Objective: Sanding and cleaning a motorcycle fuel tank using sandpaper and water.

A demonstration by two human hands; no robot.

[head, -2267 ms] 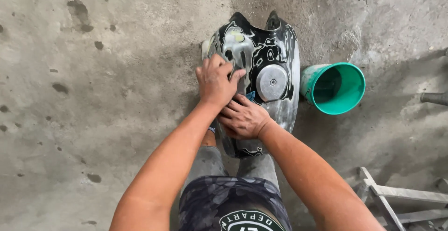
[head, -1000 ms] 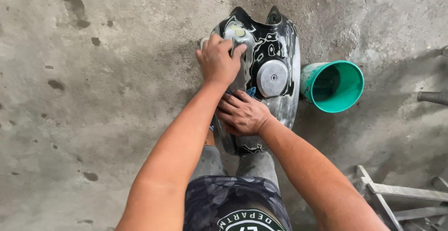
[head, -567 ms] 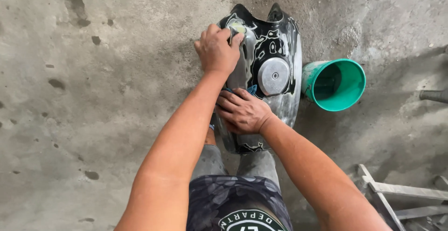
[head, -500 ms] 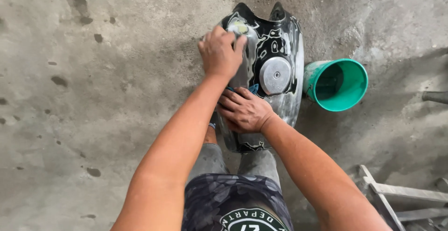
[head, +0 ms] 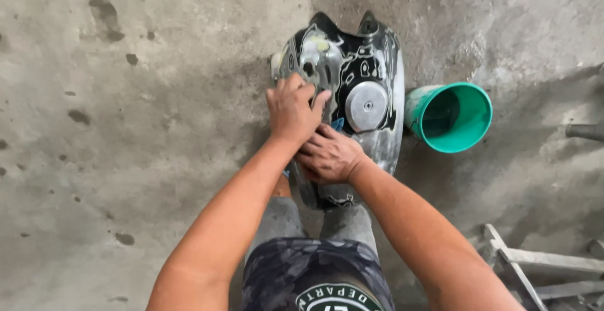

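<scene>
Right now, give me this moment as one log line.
left hand: flat on fuel tank, left side | right hand: pressed on tank, near end | filler cap: uncovered | green bucket: right of tank, on concrete floor

one head-worn view looks steeply down, fairly close, over the person's arms onto the concrete floor.

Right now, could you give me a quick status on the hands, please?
Left hand and right hand pressed flat on fuel tank. Green bucket beside tank, clear of hands.
</scene>
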